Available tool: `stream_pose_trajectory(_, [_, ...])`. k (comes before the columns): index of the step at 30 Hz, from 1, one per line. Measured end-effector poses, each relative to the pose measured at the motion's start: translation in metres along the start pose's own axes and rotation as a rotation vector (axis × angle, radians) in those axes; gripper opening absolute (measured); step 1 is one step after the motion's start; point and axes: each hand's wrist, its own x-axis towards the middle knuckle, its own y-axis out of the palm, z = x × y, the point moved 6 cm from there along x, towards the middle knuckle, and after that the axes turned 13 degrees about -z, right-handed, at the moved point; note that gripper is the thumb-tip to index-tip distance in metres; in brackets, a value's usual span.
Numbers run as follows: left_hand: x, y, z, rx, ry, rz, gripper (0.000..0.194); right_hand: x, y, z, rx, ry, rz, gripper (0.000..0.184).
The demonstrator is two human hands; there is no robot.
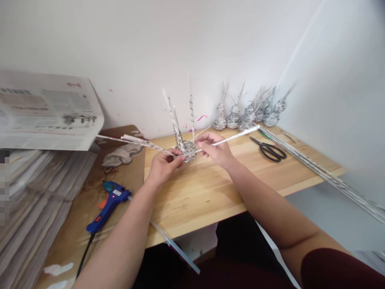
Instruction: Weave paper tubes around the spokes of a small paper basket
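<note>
On the wooden table (192, 208), the left hand (162, 167) grips the near left edge of a small woven paper piece (189, 148); rolled paper rods (175, 122) stand up from it and slant out to the left. The right hand (218, 151), at its right side, pinches a paper strand (237, 135) pointing right. Far right, gourd-shaped paper figures (232, 118) stand near the wall (156, 48); nearer lie black scissors (272, 151) and a bundle of long rods (315, 170) overhanging the table. Left, a blue glue gun (108, 208) lies beside stacked newspapers (51, 196), with pale cloth (117, 157) farther back.
</note>
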Motion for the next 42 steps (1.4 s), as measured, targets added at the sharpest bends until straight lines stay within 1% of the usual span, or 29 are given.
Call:
stream_pose_trajectory(1, [0.001,-0.002,-0.001,0.002,0.040,-0.022,0.033,0.002,-0.006,0.004,0.003,-0.039,-0.046,0.024])
stream_pose_trajectory(2, [0.002,-0.005,-0.003,0.010,0.088,-0.046,0.031,0.003,-0.009,0.006,-0.006,-0.068,-0.061,0.025])
stream_pose_trajectory(3, [0.002,-0.007,-0.004,0.026,0.144,-0.072,0.028,0.004,-0.010,0.007,-0.030,-0.089,-0.041,0.030])
stream_pose_trajectory(6, [0.002,-0.012,-0.009,0.145,0.327,-0.118,0.021,0.001,-0.003,0.005,-0.189,-0.145,0.116,0.054])
stream_pose_trajectory(7, [0.002,-0.012,-0.011,0.195,0.379,-0.123,0.018,-0.001,-0.001,0.004,-0.248,-0.170,0.144,0.057])
stream_pose_trajectory(8, [0.001,-0.012,-0.012,0.241,0.421,-0.122,0.016,-0.002,0.000,0.003,-0.295,-0.200,0.149,0.054])
stream_pose_trajectory(11, [-0.001,-0.010,-0.016,0.325,0.497,-0.122,0.012,-0.003,-0.001,0.001,-0.354,-0.273,0.081,0.040])
stream_pose_trajectory(14, [-0.004,-0.009,-0.021,0.359,0.534,-0.122,0.008,-0.002,-0.002,-0.003,-0.341,-0.298,0.036,0.028])
stream_pose_trajectory(17, [-0.006,-0.005,-0.023,0.384,0.564,-0.090,0.006,0.000,-0.004,-0.009,-0.291,-0.307,-0.006,0.018])
stream_pose_trajectory(19, [-0.008,-0.002,-0.024,0.403,0.565,-0.053,0.007,0.004,-0.006,-0.016,-0.270,-0.264,-0.048,0.021])
stream_pose_trajectory(22, [-0.010,0.003,-0.025,0.409,0.559,-0.009,0.009,0.008,-0.007,-0.028,-0.260,-0.159,-0.118,0.031])
stream_pose_trajectory(24, [-0.012,0.007,-0.026,0.397,0.566,0.014,0.010,0.008,-0.006,-0.032,-0.253,-0.129,-0.120,0.034])
stream_pose_trajectory(27, [-0.013,0.009,-0.025,0.402,0.565,0.042,0.009,0.007,-0.002,-0.030,-0.244,-0.131,-0.087,0.029])
stream_pose_trajectory(30, [-0.012,0.007,-0.019,0.415,0.542,0.036,0.009,0.005,-0.004,-0.026,-0.300,-0.113,-0.104,0.022])
stream_pose_trajectory(34, [-0.010,0.006,-0.010,0.385,0.477,0.051,0.009,0.004,-0.001,-0.019,-0.417,-0.156,-0.035,0.020])
stream_pose_trajectory(40, [-0.006,0.008,-0.001,0.320,0.324,0.081,0.011,0.003,0.000,-0.019,-0.431,-0.148,-0.057,0.017])
stream_pose_trajectory(42, [-0.005,0.009,0.001,0.304,0.270,0.096,0.013,0.002,0.002,-0.019,-0.410,-0.148,-0.023,0.017])
